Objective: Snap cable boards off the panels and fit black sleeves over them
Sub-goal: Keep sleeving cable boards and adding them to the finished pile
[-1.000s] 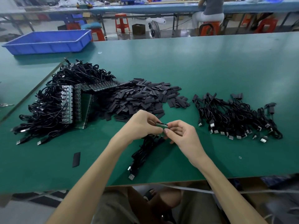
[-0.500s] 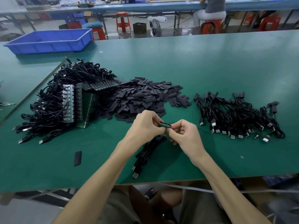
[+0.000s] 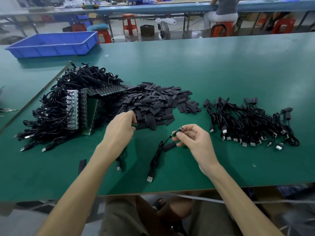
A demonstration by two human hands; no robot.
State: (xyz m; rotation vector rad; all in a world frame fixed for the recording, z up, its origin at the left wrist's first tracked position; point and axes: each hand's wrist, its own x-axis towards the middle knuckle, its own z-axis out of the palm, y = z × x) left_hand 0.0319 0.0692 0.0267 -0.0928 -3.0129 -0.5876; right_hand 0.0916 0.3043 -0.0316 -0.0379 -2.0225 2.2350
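The 2 hands are apart over the table [image 3: 221,68]. The right hand [image 3: 194,142] pinches 1 small board [image 3: 179,131] between thumb and forefinger, the other fingers loosely curled beneath. The board's cable [image 3: 157,155] drops down and to the left of that hand, ending in a silver plug [image 3: 149,179] flat on the table near the front edge. Just under the right fingertips sits 1 sleeve [image 3: 168,147], right against the cable; whether the lower fingers hold it, I cannot tell. The left hand [image 3: 119,130] is off to the left, fingers drawn together, pinching a green piece [image 3: 134,124] at its tips. It's blurred, so no more to say of it. A second cable [image 3: 120,165] shows below its wrist. Right beyond the left fingertips lies the sleeve pile [image 3: 153,103], and further left of that hand the panels [image 3: 73,109] stand stacked in a tangle of black leads. Well to the right of the right hand lies a heap of sleeved cables [image 3: 247,123]. 1 stray sleeve [image 3: 82,165] lies flat, left of the left forearm. Far beyond the left hand sits a blue tray [image 3: 51,43].
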